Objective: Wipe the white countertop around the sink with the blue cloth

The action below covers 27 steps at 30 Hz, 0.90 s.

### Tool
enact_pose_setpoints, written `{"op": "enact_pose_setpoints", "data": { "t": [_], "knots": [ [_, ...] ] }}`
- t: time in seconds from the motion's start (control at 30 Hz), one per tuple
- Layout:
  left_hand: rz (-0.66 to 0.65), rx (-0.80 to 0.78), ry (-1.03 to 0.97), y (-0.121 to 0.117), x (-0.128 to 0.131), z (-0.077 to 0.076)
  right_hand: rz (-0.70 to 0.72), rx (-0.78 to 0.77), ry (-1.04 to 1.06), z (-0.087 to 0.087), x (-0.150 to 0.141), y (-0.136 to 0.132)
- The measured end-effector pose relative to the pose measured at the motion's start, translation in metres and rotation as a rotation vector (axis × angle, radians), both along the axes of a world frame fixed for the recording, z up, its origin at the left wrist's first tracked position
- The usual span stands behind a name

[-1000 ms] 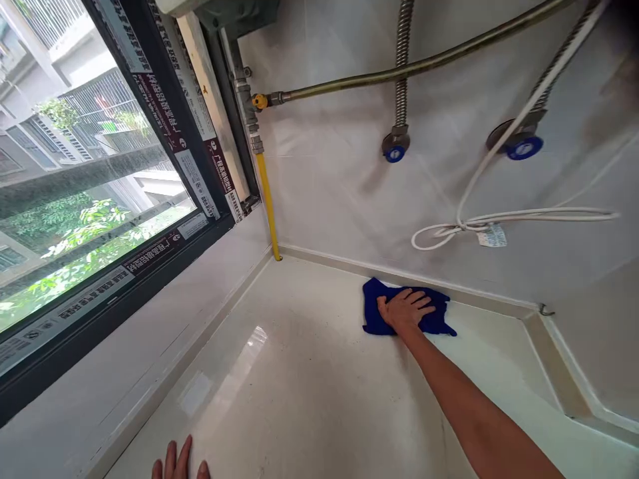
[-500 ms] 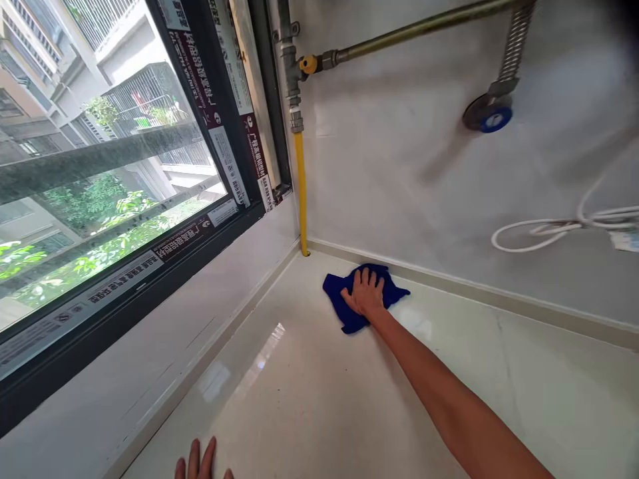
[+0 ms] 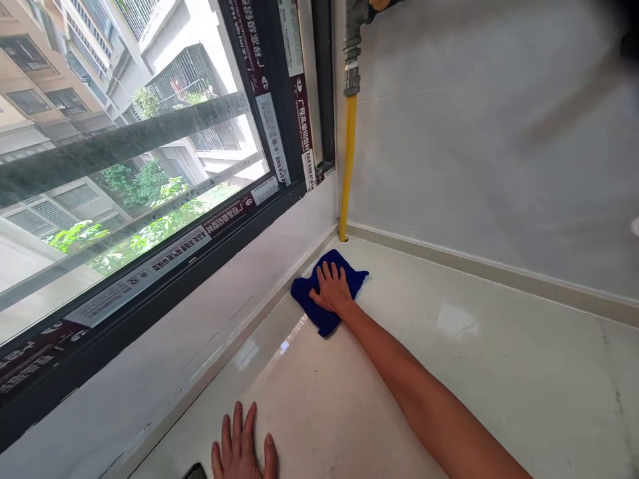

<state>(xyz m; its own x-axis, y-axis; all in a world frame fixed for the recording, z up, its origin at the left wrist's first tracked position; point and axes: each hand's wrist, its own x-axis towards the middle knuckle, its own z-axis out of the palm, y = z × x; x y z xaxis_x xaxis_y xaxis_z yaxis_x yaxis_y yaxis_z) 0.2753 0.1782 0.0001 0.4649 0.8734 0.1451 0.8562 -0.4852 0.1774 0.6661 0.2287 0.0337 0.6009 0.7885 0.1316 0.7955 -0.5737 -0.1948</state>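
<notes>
My right hand (image 3: 330, 291) lies flat, fingers spread, on a dark blue cloth (image 3: 305, 296) and presses it onto the glossy cream countertop (image 3: 449, 372). The cloth sits in the far corner of the counter, against the raised sill edge and just short of the yellow pipe (image 3: 347, 166). At the bottom edge of the view my left hand (image 3: 243, 451) rests palm down on the countertop with its fingers apart, holding nothing.
A black-framed window (image 3: 150, 259) with sticker strips runs along the left above a pale sill (image 3: 200, 332). The white tiled wall (image 3: 474, 133) rises behind the counter. A small dark object (image 3: 196, 472) lies beside my left hand.
My right hand has slid the blue cloth leftward along the back wall into the corner by the yellow pipe. The view has turned left, and more of my left hand shows.
</notes>
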Motion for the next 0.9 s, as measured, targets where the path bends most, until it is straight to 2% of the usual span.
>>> {"op": "enact_pose_setpoints", "data": {
  "t": [0.13, 0.33, 0.53, 0.7, 0.8, 0.9],
  "knots": [
    [-0.012, -0.011, 0.022, -0.004, -0.003, 0.001, 0.104, 0.005, 0.014, 0.0, -0.044, 0.008],
    [-0.009, -0.031, -0.024, -0.009, -0.003, 0.008, 0.164, 0.022, 0.005, -0.004, -0.1, 0.005],
    [-0.024, -0.019, -0.126, -0.015, -0.002, 0.012, 0.213, 0.016, -0.038, -0.007, -0.146, 0.003],
    [-0.019, -0.048, -0.219, -0.019, -0.004, 0.017, 0.221, -0.035, -0.067, -0.013, -0.172, 0.005],
    [-0.003, -0.079, -0.328, -0.022, -0.007, 0.013, 0.227, -0.06, -0.082, -0.016, -0.182, 0.006],
    [-0.006, -0.133, -0.513, -0.027, -0.01, -0.002, 0.256, -0.085, -0.059, -0.017, -0.19, 0.005]
  ]
}}
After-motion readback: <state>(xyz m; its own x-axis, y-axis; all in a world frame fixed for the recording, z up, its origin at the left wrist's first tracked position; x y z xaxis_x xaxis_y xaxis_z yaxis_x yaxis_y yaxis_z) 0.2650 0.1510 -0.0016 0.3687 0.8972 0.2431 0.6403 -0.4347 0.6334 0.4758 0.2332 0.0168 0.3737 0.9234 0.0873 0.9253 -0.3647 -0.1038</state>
